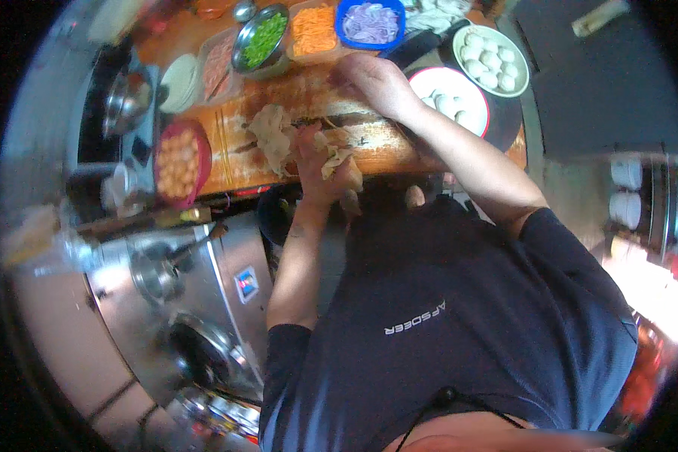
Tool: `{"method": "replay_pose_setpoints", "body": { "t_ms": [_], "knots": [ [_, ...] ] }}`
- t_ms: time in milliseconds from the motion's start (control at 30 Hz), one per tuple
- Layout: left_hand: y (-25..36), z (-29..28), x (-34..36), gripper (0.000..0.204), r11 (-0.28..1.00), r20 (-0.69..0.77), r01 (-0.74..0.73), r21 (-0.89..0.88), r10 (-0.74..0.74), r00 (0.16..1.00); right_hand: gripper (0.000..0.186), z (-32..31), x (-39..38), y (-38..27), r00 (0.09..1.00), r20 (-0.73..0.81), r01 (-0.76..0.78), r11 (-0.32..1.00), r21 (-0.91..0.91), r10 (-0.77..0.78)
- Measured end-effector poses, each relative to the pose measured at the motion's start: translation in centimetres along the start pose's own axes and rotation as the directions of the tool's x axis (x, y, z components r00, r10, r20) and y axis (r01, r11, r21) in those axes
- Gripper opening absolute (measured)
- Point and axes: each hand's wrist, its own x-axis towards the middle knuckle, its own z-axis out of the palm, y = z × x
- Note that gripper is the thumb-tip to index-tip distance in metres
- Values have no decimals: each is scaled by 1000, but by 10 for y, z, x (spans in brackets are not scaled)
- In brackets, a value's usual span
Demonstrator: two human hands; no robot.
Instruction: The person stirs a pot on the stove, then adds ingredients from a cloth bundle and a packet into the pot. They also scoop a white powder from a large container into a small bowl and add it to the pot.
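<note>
Table [384, 160] of worn brown wood, set before a person in a dark navy shirt [467, 294]. At its right, a pale green bowl [518, 84] and a red-rimmed white bowl [441, 79] hold smooth white balls [490, 60]; at its left, a red basket [204, 162] holds tan eggs [178, 162]. Along the far side, right to left: blue tub [340, 21] of purple shreds [369, 26], clear tub of orange shreds [313, 32], steel bowl [242, 44] of chopped greens [265, 41]. Pale crumpled pieces [273, 139] lie mid-table, beside and against the left hand [320, 166], its fingers bent downward; whether they pinch any, I cannot tell from where I stand. The right hand [375, 81], blurred, is near the blue tub, fingers bent; its grip I cannot tell. Long chopsticks [222, 147] lie near the basket. Pale lettering [414, 319] crosses the shirt; a red-and-blue sticker [246, 285] marks the steel counter [230, 248], its print too small to read.
</note>
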Motion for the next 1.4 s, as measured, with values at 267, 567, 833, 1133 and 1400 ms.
{"method": "replay_pose_setpoints", "body": {
  "t_ms": [267,567,833,1133,1400],
  "knots": [
    [-45,-4,56,29,909,280,-415,32,390,877,36,45,-46,36,813,175,-533,589,607,556],
    [-72,3,71,31,996,221,-89,-18,90,971,22,19,-96,54,971,97,-143,861,-489,217],
    [-89,24,91,27,697,623,631,-340,-336,707,21,51,-73,-12,810,577,520,578,-629,-101],
    [-133,-15,57,34,129,776,820,-558,-270,570,25,109,68,-3,654,714,466,610,-641,251],
    [-86,-14,32,56,703,414,511,-494,-327,850,16,110,79,64,491,438,-716,635,-289,753]
  ]
}}
